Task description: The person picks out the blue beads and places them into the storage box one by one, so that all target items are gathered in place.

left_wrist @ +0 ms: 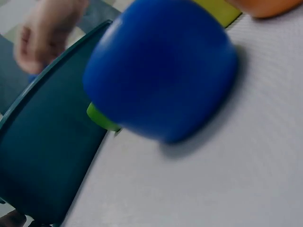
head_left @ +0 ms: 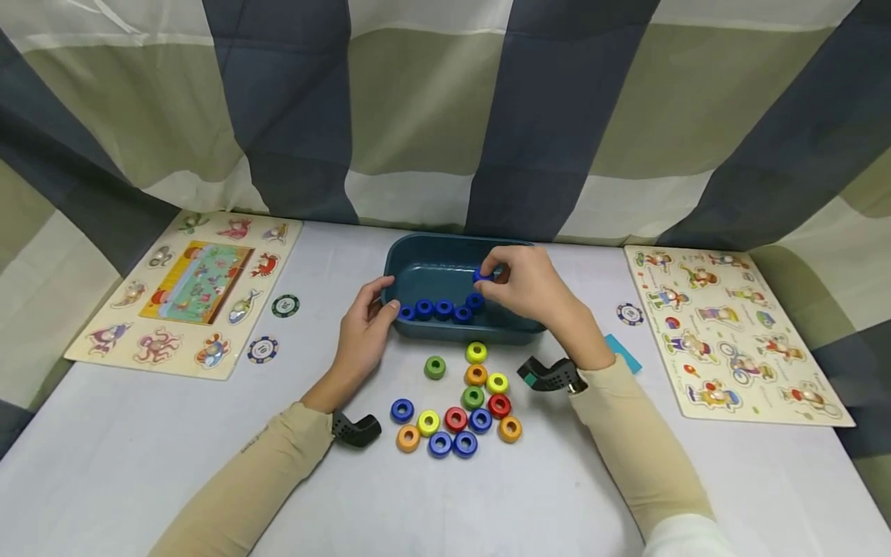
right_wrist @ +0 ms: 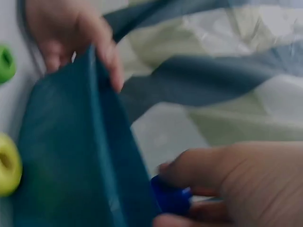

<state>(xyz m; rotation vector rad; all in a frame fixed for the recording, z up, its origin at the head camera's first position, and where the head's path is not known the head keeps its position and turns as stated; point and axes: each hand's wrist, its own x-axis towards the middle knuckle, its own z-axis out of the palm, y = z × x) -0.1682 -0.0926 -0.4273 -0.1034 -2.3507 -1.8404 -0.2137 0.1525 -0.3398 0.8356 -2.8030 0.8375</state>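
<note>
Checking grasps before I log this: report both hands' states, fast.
Left hand: holding the dark teal, rectangular plastic tray at its left end.
Right hand: pinching a small, round, glossy blue ring.

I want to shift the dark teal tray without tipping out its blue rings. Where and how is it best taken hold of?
Probably hold the tray by the rim at both short ends, one hand from each side. It is oblong with raised walls; blue rings lie inside, a yellow ring lies close in front, and the curtain hangs close behind.
</note>
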